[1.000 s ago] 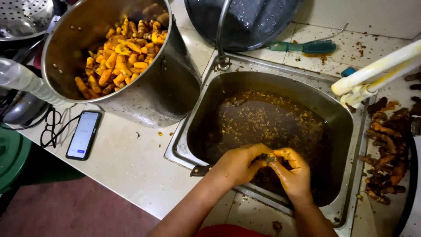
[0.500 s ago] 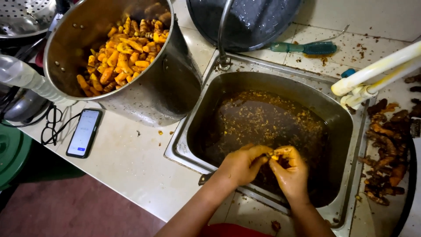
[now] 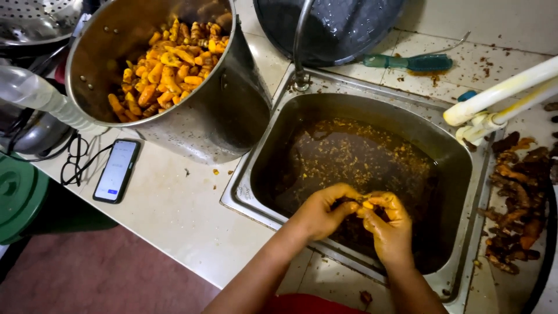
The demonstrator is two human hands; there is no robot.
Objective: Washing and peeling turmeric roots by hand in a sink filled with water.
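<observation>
Both hands, left hand (image 3: 318, 210) & right hand (image 3: 390, 225), pinch a turmeric piece (image 3: 367, 204) over sink (image 3: 372, 104) near its front rim. Stockpot (image 3: 221, 110), phone (image 3: 117, 170) on worktop (image 3: 174, 215) left; front edge bare.

Two hands, the left hand (image 3: 317, 212) and right hand (image 3: 389, 229), meet on one small orange root piece (image 3: 367, 204). One steel sink (image 3: 256, 168) at centre. One large steel pot (image 3: 226, 110) at ten o'clock, its peeled orange roots (image 3: 165, 64) too many to count. One phone (image 3: 116, 170) at nine o'clock. One teal-handled brush (image 3: 410, 61) at one o'clock. One heap of unpeeled brown roots (image 3: 514, 209) at three o'clock.
</observation>
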